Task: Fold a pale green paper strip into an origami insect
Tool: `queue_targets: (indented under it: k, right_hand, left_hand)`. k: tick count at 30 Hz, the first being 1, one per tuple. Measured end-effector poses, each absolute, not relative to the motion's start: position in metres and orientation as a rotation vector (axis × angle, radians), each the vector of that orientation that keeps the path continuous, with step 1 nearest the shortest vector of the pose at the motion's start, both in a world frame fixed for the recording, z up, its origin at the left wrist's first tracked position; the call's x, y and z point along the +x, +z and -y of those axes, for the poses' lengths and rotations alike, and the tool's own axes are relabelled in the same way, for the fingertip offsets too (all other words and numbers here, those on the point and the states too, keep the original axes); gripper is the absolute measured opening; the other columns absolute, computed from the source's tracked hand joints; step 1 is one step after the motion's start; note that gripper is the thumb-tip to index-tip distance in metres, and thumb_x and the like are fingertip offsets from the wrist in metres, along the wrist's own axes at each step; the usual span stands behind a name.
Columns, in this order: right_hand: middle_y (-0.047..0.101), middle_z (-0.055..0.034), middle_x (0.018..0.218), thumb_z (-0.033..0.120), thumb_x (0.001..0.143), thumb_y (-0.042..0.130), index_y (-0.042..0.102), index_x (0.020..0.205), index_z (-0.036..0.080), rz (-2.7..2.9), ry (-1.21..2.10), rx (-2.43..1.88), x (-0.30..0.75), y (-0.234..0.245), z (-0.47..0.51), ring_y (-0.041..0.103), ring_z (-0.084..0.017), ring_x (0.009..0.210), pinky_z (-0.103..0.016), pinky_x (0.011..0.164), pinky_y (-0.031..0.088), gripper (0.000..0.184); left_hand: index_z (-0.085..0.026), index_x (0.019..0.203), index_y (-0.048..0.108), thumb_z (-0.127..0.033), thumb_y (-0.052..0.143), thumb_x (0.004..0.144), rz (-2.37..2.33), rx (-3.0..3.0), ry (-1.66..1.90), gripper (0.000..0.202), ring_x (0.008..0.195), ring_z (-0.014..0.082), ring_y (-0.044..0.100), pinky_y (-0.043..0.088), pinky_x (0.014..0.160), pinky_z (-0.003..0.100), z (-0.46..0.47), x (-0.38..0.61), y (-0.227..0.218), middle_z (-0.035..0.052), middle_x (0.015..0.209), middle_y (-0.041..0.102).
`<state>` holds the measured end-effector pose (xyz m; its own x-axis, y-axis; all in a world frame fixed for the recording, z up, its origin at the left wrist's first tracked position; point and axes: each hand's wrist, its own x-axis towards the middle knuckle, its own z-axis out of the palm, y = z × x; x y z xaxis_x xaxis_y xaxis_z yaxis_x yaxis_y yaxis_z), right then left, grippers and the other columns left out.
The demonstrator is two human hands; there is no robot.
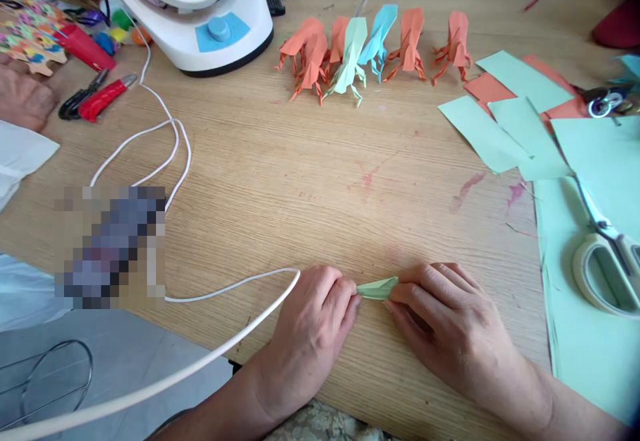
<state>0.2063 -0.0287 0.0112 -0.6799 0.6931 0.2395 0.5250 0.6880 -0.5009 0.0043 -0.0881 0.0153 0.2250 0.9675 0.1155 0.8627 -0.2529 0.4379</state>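
Observation:
My left hand (313, 324) and my right hand (447, 324) rest on the wooden table (300, 181) near its front edge. Together they pinch a small, narrow folded piece of light green paper (377, 288), one hand at each end, fingers closed on it. The paper lies low against the table. A row of finished folded paper insects (360, 48), orange, light green and blue, stands at the back centre.
Cut green and orange paper sheets (520, 121) lie at the right, with white-handled scissors (605, 254) on a large green sheet. A white fan base (200, 21) stands back left; its white cable (165, 154) loops across the table. Red-handled tools (100, 94) lie far left.

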Motion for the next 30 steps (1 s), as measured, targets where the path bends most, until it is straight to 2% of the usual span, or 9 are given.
queue_targets:
  k: [5, 11, 16, 22, 26, 30]
  right_hand:
    - [0.059, -0.0024, 0.078, 0.017, 0.095, 0.058, 0.062, 0.083, 0.019, 2.494, 0.543, -1.01, 0.204, 0.009, 0.029, 0.051, -0.017, 0.071, -0.034, 0.069, 0.036, 0.013]
    - [0.058, -0.0022, 0.079, 0.017, 0.094, 0.058, 0.055, 0.09, 0.019, 2.47, 0.546, -1.069, 0.202, 0.009, 0.028, 0.052, -0.017, 0.07, -0.034, 0.068, 0.036, 0.005]
    - [0.059, -0.0025, 0.08, 0.017, 0.092, 0.059, 0.056, 0.096, 0.019, 2.461, 0.551, -1.108, 0.199, 0.01, 0.028, 0.053, -0.019, 0.073, -0.035, 0.07, 0.035, 0.005]
    - [0.058, -0.0023, 0.077, 0.021, 0.093, 0.058, 0.055, 0.09, 0.019, 2.453, 0.514, -1.17, 0.195, 0.009, 0.029, 0.052, -0.02, 0.072, -0.036, 0.069, 0.034, 0.005]
    - [0.055, -0.0011, 0.073, 0.027, 0.093, 0.06, 0.051, 0.082, 0.02, 2.467, 0.473, -1.197, 0.193, 0.008, 0.028, 0.05, -0.019, 0.069, -0.035, 0.069, 0.033, 0.016]
    - [0.055, -0.001, 0.073, 0.028, 0.092, 0.06, 0.052, 0.083, 0.02, 2.465, 0.451, -1.215, 0.191, 0.007, 0.029, 0.051, -0.02, 0.07, -0.035, 0.069, 0.033, 0.014]
  left_hand:
    - [-0.018, 0.092, 0.055, -0.014, 0.049, 0.098, -1.748, 2.161, 0.555, 0.009, 0.08, 0.0184, 0.052, 0.042, 0.074, 0.033, 0.088, 0.005, 0.015, 0.0029, 0.089, 0.054]
    - [-0.019, 0.09, 0.054, -0.016, 0.049, 0.098, -1.758, 2.105, 0.519, 0.01, 0.082, 0.0193, 0.053, 0.043, 0.075, 0.034, 0.088, 0.005, 0.013, 0.0025, 0.088, 0.054]
    - [-0.019, 0.087, 0.053, -0.015, 0.051, 0.096, -1.791, 2.066, 0.52, 0.011, 0.08, 0.0187, 0.052, 0.043, 0.074, 0.034, 0.086, 0.007, 0.012, 0.0019, 0.086, 0.054]
    - [-0.019, 0.082, 0.051, -0.011, 0.054, 0.092, -1.813, 2.036, 0.543, 0.013, 0.076, 0.0178, 0.052, 0.041, 0.07, 0.032, 0.083, 0.009, 0.014, 0.0014, 0.084, 0.052]
    - [-0.02, 0.082, 0.051, -0.017, 0.057, 0.093, -1.83, 2.039, 0.527, 0.013, 0.077, 0.0188, 0.052, 0.041, 0.07, 0.033, 0.082, 0.01, 0.013, 0.0016, 0.084, 0.053]
    - [-0.02, 0.082, 0.052, -0.023, 0.059, 0.093, -1.882, 2.062, 0.478, 0.014, 0.076, 0.02, 0.052, 0.04, 0.069, 0.034, 0.08, 0.013, 0.011, 0.0019, 0.084, 0.055]
